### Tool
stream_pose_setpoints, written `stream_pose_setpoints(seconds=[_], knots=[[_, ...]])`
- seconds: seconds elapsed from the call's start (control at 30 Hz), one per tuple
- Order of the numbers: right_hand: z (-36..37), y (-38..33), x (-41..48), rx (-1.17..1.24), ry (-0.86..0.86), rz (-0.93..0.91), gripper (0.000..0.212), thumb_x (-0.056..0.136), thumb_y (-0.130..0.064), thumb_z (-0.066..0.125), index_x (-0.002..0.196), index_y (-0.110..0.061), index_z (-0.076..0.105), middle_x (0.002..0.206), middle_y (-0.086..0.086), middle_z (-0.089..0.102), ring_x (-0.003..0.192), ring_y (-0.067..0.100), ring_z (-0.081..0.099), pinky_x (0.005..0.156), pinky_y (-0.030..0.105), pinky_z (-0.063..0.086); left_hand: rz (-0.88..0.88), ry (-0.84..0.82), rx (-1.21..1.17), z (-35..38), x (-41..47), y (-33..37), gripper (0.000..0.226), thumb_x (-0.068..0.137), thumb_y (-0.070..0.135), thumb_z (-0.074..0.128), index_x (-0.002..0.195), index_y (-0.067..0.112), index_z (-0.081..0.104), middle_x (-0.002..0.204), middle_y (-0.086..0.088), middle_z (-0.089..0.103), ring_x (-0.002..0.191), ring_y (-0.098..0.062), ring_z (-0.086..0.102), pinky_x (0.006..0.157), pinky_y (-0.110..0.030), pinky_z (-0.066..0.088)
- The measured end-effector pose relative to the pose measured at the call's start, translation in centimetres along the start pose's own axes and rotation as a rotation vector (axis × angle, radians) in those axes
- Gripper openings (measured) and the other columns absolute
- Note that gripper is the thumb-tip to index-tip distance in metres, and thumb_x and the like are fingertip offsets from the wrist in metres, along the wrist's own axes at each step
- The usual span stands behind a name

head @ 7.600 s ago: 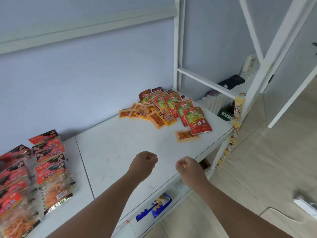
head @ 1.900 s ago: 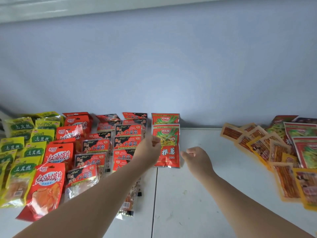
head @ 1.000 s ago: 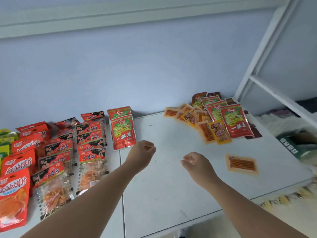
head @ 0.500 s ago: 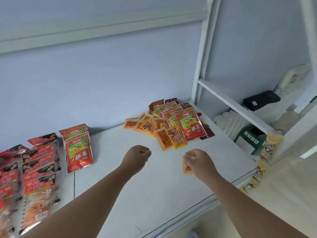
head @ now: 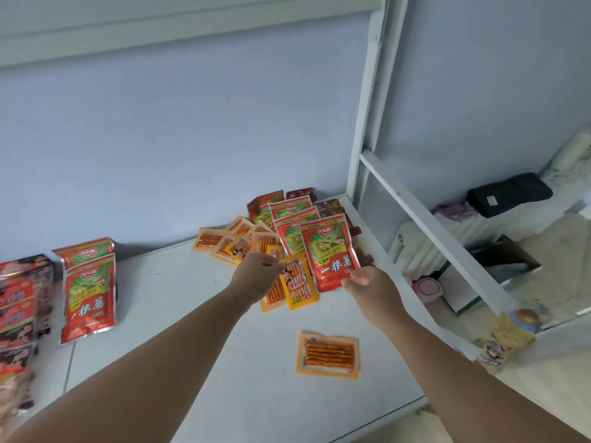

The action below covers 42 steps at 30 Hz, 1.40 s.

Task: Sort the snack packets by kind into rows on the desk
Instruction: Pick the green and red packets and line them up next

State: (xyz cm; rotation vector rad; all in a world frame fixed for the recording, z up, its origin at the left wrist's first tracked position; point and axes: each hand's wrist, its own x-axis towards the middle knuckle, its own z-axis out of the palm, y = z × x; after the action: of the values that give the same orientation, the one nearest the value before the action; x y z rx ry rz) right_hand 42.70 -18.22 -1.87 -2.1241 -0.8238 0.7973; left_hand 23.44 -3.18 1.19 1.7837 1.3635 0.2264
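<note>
Half a second ago both hands hung closed above the bare desk; now they have reached forward to the unsorted heap. Far to the left of the grip lie the sorted rows — red packets, then two red and green packets, one behind the other. The left hand is curled over the orange stick packets; whether it holds one I cannot tell. Just right of it, the right hand pinches the lower edge of the front red and green packet, which lies on the heap. One orange packet lies alone, nearer to the person than the grip. The step in hand seems to be the picking up. Next, I judge, the packet must be lifted free without dragging its neighbours — then carried left to its row.
</note>
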Motion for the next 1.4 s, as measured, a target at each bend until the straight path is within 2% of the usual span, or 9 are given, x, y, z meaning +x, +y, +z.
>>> stream_pose_setpoints(seconds=[0.1, 0.2, 0.33, 0.57, 0.73, 0.87, 1.1, 1.23, 1.4], knots=[[0.0, -0.8, 1.9, -0.008, 0.008, 0.0, 0.031, 0.093, -0.041, 0.068, 0.115, -0.022, 0.058, 0.105, -0.008, 0.062, 0.092, 0.008, 0.063, 0.063, 0.016, 0.045, -0.026, 0.024, -0.014, 0.3, 2.1, 0.8, 0.025, 0.096, 0.036, 0.065, 0.072, 0.029, 0.063, 0.081, -0.01, 0.072, 0.072, -0.025, 0.066, 0.063, -0.029, 0.049], [0.1, -1.3, 3.4, -0.019, 0.025, -0.015, 0.028, 0.091, -0.042, 0.07, 0.106, -0.024, 0.056, 0.102, -0.005, 0.068, 0.088, 0.014, 0.072, 0.072, 0.034, 0.062, -0.041, 0.019, -0.014, 0.6, 3.9, 1.6, 0.025, 0.095, 0.035, 0.066, 0.082, 0.013, 0.069, 0.086, -0.014, 0.074, 0.077, -0.033, 0.071, 0.066, -0.036, 0.054], [0.1, -1.6, 5.2, -0.072, 0.058, 0.004, 0.038, 0.086, -0.043, 0.075, 0.108, -0.016, 0.062, 0.101, 0.002, 0.071, 0.084, 0.019, 0.074, 0.073, 0.041, 0.064, -0.085, -0.017, -0.038, 1.1, 6.0, 2.0, 0.028, 0.096, 0.034, 0.066, 0.095, 0.007, 0.073, 0.09, -0.014, 0.077, 0.084, -0.033, 0.076, 0.077, -0.046, 0.063], [1.2, -2.1, 7.2, -0.17, 0.04, 0.074, 0.054, 0.08, -0.052, 0.078, 0.117, -0.02, 0.054, 0.111, 0.0, 0.068, 0.098, 0.022, 0.071, 0.086, 0.044, 0.061, -0.172, -0.026, -0.113, 1.7, 8.5, 1.9, 0.016, 0.094, 0.032, 0.071, 0.085, 0.019, 0.073, 0.072, 0.004, 0.077, 0.072, -0.02, 0.077, 0.047, -0.023, 0.055], [1.9, -2.3, 7.4, -0.255, 0.062, 0.109, 0.05, 0.078, -0.05, 0.08, 0.106, -0.023, 0.048, 0.105, -0.004, 0.068, 0.094, 0.022, 0.071, 0.085, 0.046, 0.06, -0.171, -0.06, -0.155, 2.2, 9.5, 1.3, 0.006, 0.092, 0.027, 0.075, 0.087, 0.026, 0.076, 0.066, 0.009, 0.075, 0.052, -0.007, 0.064, 0.051, -0.023, 0.051], [2.5, -2.0, 7.8, -0.217, -0.028, 0.18, 0.048, 0.081, -0.049, 0.077, 0.112, -0.017, 0.06, 0.108, 0.001, 0.069, 0.1, 0.026, 0.069, 0.089, 0.048, 0.058, -0.166, -0.052, -0.116, 2.3, 10.1, 1.4, 0.01, 0.091, 0.029, 0.077, 0.085, 0.021, 0.074, 0.068, 0.006, 0.074, 0.044, -0.002, 0.063, 0.044, -0.02, 0.048], [1.8, -1.6, 7.7, -0.015, -0.082, 0.17, 0.04, 0.084, -0.042, 0.078, 0.113, -0.018, 0.065, 0.106, 0.0, 0.071, 0.098, 0.024, 0.071, 0.085, 0.043, 0.06, -0.07, 0.109, -0.037, 1.6, 9.8, 2.2, 0.019, 0.092, 0.036, 0.075, 0.085, 0.023, 0.062, 0.081, 0.005, 0.07, 0.065, -0.01, 0.069, 0.045, -0.023, 0.046], [1.0, -2.2, 7.2, 0.133, -0.054, 0.082, 0.036, 0.087, -0.033, 0.077, 0.117, -0.019, 0.065, 0.107, -0.002, 0.073, 0.098, 0.021, 0.072, 0.071, 0.025, 0.055, 0.011, 0.161, -0.095, 0.3, 9.5, 3.0, 0.014, 0.096, 0.033, 0.069, 0.093, 0.024, 0.059, 0.088, 0.005, 0.071, 0.069, -0.011, 0.07, 0.048, -0.021, 0.048], [0.3, -3.7, 6.4, 0.213, 0.025, 0.001, 0.028, 0.089, -0.031, 0.075, 0.111, -0.017, 0.065, 0.102, -0.003, 0.073, 0.092, 0.018, 0.073, 0.069, 0.025, 0.055, 0.111, 0.247, -0.255, -2.2, 8.4, 4.5, 0.011, 0.099, 0.03, 0.065, 0.107, 0.023, 0.061, 0.099, 0.007, 0.074, 0.086, -0.012, 0.074, 0.066, -0.032, 0.061]])
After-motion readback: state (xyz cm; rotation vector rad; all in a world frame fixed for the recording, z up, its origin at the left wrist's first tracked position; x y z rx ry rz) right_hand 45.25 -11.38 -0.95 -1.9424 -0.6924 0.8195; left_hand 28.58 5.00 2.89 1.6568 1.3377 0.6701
